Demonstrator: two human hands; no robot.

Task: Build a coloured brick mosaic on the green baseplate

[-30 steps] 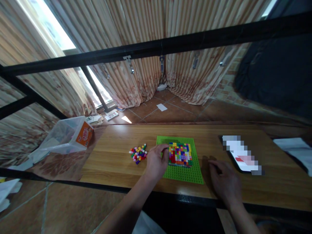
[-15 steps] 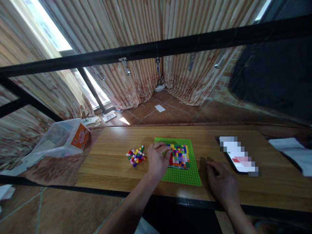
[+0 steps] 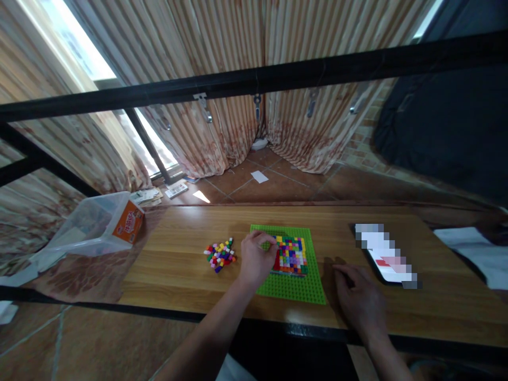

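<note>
A green baseplate (image 3: 297,288) lies on the wooden table (image 3: 178,264), with a square patch of small coloured bricks (image 3: 291,255) built on it. My left hand (image 3: 256,259) rests at the patch's left edge, fingers curled in a pinch against the bricks; what it pinches is too small to make out. A loose pile of coloured bricks (image 3: 219,253) lies just left of that hand. My right hand (image 3: 359,301) lies flat on the table to the right of the baseplate, fingers loosely stretched, holding nothing.
A phone (image 3: 387,256) lies on the table at the right, with white paper (image 3: 472,254) beyond it. A clear plastic box with an orange label (image 3: 93,225) stands off the table's left end. A black metal bar (image 3: 254,82) crosses overhead; curtains hang behind.
My left hand's fingers have shifted slightly along the upper left edge of the brick patch. My right hand has stayed flat on the table. The view has drifted a little.
</note>
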